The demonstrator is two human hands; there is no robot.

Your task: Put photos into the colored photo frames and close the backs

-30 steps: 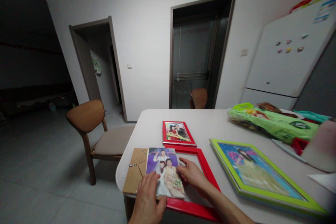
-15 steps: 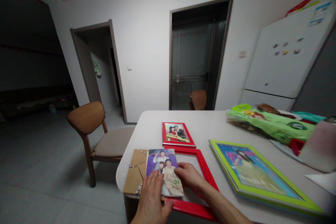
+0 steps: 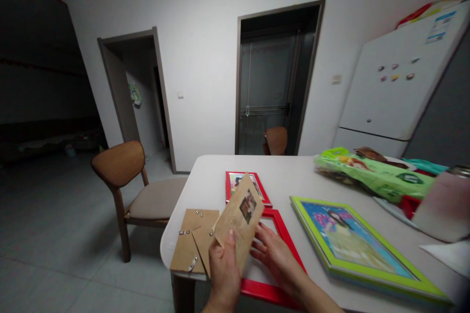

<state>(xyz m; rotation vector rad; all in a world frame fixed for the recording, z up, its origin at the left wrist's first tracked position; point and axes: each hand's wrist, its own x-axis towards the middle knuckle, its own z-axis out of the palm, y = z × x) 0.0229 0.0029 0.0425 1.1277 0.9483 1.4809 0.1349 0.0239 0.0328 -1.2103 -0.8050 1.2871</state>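
Note:
My left hand (image 3: 224, 264) pinches a photo (image 3: 235, 227), thumb on top, and holds it tilted above the table. Its tan, aged-looking back faces me, with a small dark picture on it. My right hand (image 3: 273, 257) is at the photo's right edge, fingers apart; whether the fingertips touch it is hard to tell. Beneath both hands lies an empty red picture frame (image 3: 288, 242), partly covered by them. To the left is a brown frame backing board (image 3: 183, 242) with metal clips and a stand flap. Behind the photo, a smaller red framed photo (image 3: 230, 188) is partly hidden.
A green framed picture (image 3: 360, 249) lies to the right on the white table (image 3: 282, 176). Farther right are a green plastic package (image 3: 374, 173), a pinkish jar (image 3: 444, 205) and white paper (image 3: 446, 257). A wooden chair (image 3: 157, 200) stands left of the table.
The photo has been lifted and turned from its printed side to its tan back. My left hand now grips it, and my right hand has loosened its hold at the edge.

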